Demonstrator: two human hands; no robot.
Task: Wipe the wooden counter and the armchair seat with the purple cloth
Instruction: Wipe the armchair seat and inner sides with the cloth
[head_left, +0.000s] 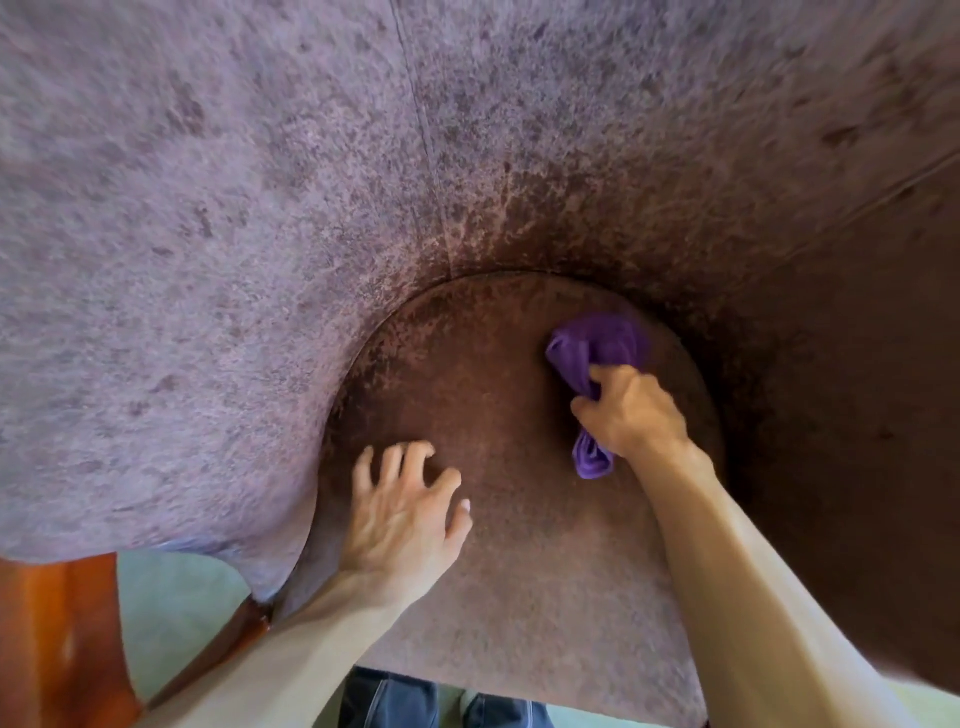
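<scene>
R grip (631, 410) fisted on purple cloth (597, 348) | L grip (408, 512) splayed, on seat (519, 571)

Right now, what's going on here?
A person is working on the armchair seat. The right-hand grip holds the bunched purple cloth on the seat's back right, near the backrest. The left-hand grip holds nothing; its spread fingers rest on the seat's front left. The wooden counter is not in view.

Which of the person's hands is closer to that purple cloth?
Right. The right hand grips the purple cloth; the left hand rests on the armchair seat, left of the cloth and apart from it.
</scene>
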